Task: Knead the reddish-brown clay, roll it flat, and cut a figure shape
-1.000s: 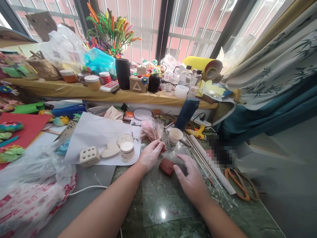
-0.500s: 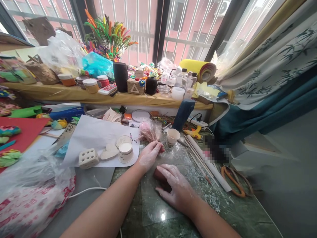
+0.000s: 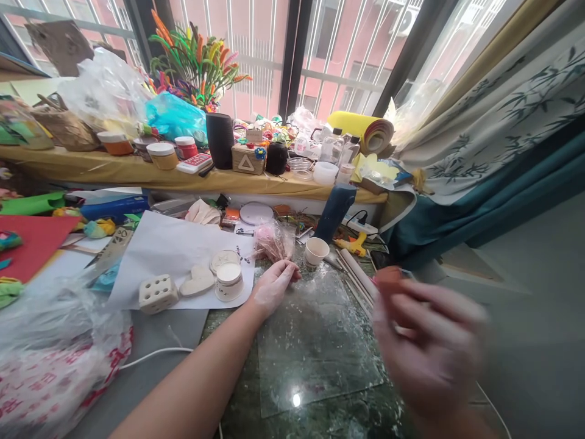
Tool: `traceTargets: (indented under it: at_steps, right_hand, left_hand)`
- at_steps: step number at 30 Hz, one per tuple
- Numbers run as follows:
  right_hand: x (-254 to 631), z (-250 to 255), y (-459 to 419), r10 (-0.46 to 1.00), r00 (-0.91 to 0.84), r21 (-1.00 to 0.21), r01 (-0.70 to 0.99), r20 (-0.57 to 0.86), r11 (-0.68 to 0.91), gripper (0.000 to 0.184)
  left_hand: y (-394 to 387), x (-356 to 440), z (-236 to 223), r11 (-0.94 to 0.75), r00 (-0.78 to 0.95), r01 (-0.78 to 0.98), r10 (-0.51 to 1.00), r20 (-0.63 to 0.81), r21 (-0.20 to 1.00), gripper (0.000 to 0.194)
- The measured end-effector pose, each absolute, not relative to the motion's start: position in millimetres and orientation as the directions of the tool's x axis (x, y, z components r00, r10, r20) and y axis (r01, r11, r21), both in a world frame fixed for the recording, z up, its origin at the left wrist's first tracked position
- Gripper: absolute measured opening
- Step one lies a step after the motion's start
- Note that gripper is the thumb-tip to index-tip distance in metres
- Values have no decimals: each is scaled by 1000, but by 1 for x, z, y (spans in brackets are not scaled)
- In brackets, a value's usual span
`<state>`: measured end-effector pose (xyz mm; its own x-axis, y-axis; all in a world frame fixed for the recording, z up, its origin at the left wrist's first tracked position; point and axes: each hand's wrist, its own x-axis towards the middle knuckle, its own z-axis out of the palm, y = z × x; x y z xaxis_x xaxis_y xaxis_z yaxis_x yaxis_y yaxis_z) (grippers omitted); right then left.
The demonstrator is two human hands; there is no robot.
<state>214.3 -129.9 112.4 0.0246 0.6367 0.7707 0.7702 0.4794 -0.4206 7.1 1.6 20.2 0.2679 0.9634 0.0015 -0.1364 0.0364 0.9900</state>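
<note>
My left hand [image 3: 274, 283], dusted white, rests at the far left corner of a glass pane [image 3: 315, 341] on the green marble table. Its fingers are curled together, and I cannot see what is under them. It lies just in front of a clear bag of pink stuff [image 3: 273, 241]. My right hand [image 3: 425, 347] is raised off the table at the right and smeared by motion. A red-brown clay lump [image 3: 387, 277] shows at its fingertips. The glass pane is bare apart from white smears.
A paper cup [image 3: 316, 250] stands behind the pane, with sticks and a white roll [image 3: 359, 274] to its right. On white paper at the left sit a white jar [image 3: 228, 280], a heart shape [image 3: 197, 281] and a holed cube [image 3: 158, 292]. A plastic bag [image 3: 50, 353] fills the near left.
My right hand covered the red-brown clay lump on the pane, then lifted away to the right with it. The left hand stayed put. The view shifted slightly.
</note>
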Motion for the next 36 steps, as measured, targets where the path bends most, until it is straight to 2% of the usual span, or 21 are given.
traceTargets:
  at_steps: [2,3,5,7,8,9,10,12,14,16,18,21,26,28,31,33,36]
  right_hand:
    - [210,86,-135,728,-270,-322,762,630,561,40]
    - [207,73,-137,755,-367,-332,731,544,595,42]
    - [200,54,-140,805,-321,-436,710,498,553,40]
    - [195,58,-136,878,-136,-632,645,459,430,25]
    - [193,69,-130,915,-51,-747,560,401,359,17]
    - [191,85,-122,949,-10,-852,439,314,286,24]
    - [189,103,-113,969,12,-937,259,247,236,38]
    - [184,137,-93,974,34,-969,-102,223,226,57]
    - [174,152,-77,968,36,-932,-263,247,248,65]
    - [159,141,-67,981,-15,-941,-283,195,183,68]
    - [144,113,-61,983,-180,-988,-152,30,2,68]
    - [132,86,-55,961,-271,-996,-48,-57,-73,62]
    - [135,100,-44,986,-145,-975,-218,79,46,62]
    - [133,97,-36,986,-167,-976,-218,11,-26,62]
    - [131,83,-22,965,-248,-980,-154,-84,-124,54]
    - [133,79,-14,967,-243,-978,-174,-73,-117,50]
    - [136,78,-13,981,-191,-967,-246,-24,-71,54]
  left_hand:
    - [1,7,21,42,267,-134,964,-5,990,50]
    - [1,7,21,44,264,-134,964,-7,990,50]
    - [2,7,22,44,260,-139,966,-6,989,51]
    - [2,8,21,41,258,-147,966,-1,988,51]
    - [2,8,21,41,257,-149,966,-1,988,51]
    - [2,9,21,42,257,-150,966,-2,988,51]
    - [2,9,21,43,257,-150,966,-3,988,51]
    - [2,8,21,43,257,-148,966,-4,988,52]
    - [2,8,22,39,256,-146,967,0,989,52]
    - [2,7,22,32,256,-150,967,7,988,50]
    - [3,6,22,27,257,-162,966,16,986,48]
    - [3,5,22,21,253,-182,967,26,983,45]
    - [2,4,21,21,240,-207,970,30,978,45]
    - [3,3,20,22,221,-216,975,26,976,46]
    - [6,3,16,29,196,-231,980,18,973,50]
    - [10,3,13,48,200,-257,980,4,965,58]
    - [14,4,12,115,213,-348,976,-41,930,68]
